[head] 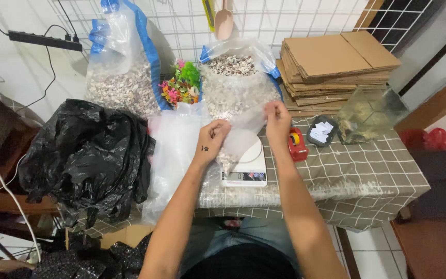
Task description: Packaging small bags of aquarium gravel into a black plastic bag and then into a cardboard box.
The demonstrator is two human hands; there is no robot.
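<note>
My left hand (211,138) and my right hand (277,121) each pinch an upper edge of a small clear plastic bag (238,139) with a little pale gravel at its bottom. The bag hangs over a white kitchen scale (249,168) on the checked tablecloth. Just behind it stands a large open clear sack of mixed shells or gravel (236,85).
A second large gravel sack (122,77) and colourful plastic plants (181,85) stand at the back. A black plastic bag (86,155) lies left, flat cardboard (331,64) stacks at the back right, with a red tape dispenser (297,144), a small tray of white slips (322,132) and a glass tank (370,113).
</note>
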